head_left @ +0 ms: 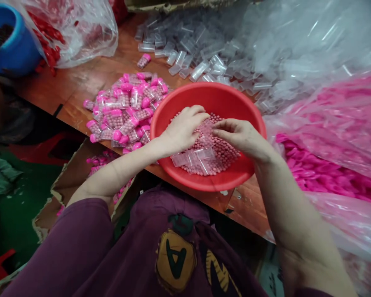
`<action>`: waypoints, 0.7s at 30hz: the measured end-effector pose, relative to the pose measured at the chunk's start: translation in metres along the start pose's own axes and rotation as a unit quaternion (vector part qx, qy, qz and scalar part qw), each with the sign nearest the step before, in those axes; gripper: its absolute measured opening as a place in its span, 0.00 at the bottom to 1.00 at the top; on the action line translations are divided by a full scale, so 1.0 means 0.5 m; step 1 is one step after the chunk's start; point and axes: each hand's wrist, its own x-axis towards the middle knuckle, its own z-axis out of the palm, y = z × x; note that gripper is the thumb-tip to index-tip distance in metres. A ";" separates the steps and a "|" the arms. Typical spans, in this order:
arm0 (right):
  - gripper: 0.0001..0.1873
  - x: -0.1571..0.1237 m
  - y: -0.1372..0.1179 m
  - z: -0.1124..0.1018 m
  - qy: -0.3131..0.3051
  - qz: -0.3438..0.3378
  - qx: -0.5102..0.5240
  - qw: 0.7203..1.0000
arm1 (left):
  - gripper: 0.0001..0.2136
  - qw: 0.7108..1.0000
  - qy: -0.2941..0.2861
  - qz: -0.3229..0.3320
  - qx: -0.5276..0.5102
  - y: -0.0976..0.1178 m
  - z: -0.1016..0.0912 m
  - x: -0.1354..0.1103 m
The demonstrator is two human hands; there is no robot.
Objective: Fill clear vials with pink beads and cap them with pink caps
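The pink beads (225,152) lie in a loose pile in the middle of the frame, too many to count, in one red basin (208,184). About four clear tubes (178,159) rest on the beads, toward the near side of the basin.

Both your hands are over the pile. Your left hand (184,127) comes in from the lower left, palm down, its fingers curved and its thumb set apart from them. Your right hand (241,136) reaches in from the lower right, wrist bent inward, with thumb and forefinger brought near each other. The two hands are apart, fingertips facing; a blurred clear shape shows between them, and you cannot tell whether either hand grips it.

Left of the basin, on the counter (72,80), sits one heap of pink-capped bottles (123,108), dozens, overlapping too much to count. One single bottle (144,60) lies apart above that heap. Across the upper right spreads a big pile of empty tubes (200,71), uncountable. At the right edge, one clear bag holds many bright pink pieces (309,167).

At the upper left you have one blue bucket (27,51) beside a plastic bag (89,39) with red pieces. One cardboard box (59,177), with more bottles inside, stands below the counter at lower left.
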 end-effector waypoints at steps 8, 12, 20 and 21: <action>0.21 0.002 0.014 0.011 0.013 0.040 0.068 0.997 | 0.24 0.959 -0.075 0.052 0.269 0.051 -0.005 0.028; 0.24 0.009 0.018 0.008 -0.021 0.033 0.058 0.998 | 0.24 0.936 -0.122 0.110 0.313 0.056 -0.006 0.032; 0.23 -0.009 -0.006 0.056 -0.089 -0.018 -0.407 0.909 | 0.23 0.926 -0.178 0.005 0.332 0.035 -0.021 0.069; 0.25 -0.026 -0.016 0.069 -0.116 -0.025 -0.457 0.882 | 0.23 0.924 -0.186 -0.008 0.335 0.034 -0.018 0.078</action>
